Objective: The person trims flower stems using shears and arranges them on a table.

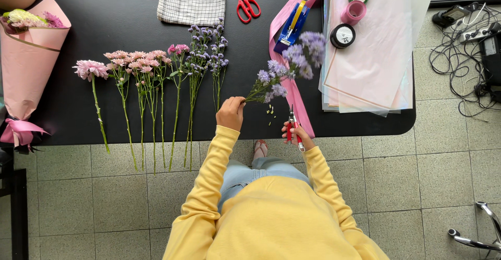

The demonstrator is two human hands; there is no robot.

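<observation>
Flowers (31, 18) inside pink paper wrap (28, 67)

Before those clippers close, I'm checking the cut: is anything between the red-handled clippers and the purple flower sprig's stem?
Nothing visible. The red-handled clippers in the right hand sit apart from the purple flower sprig held by the left hand; only bare black table lies between.

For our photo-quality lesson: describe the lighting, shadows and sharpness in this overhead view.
Head view: light soft and even, only faint shadows under the pink long-stemmed flowers; matte black table shows no glare; the left hand holding the purple flower sprig looks sharp; pale translucent wrapping sheets nearly overexposed.
</observation>
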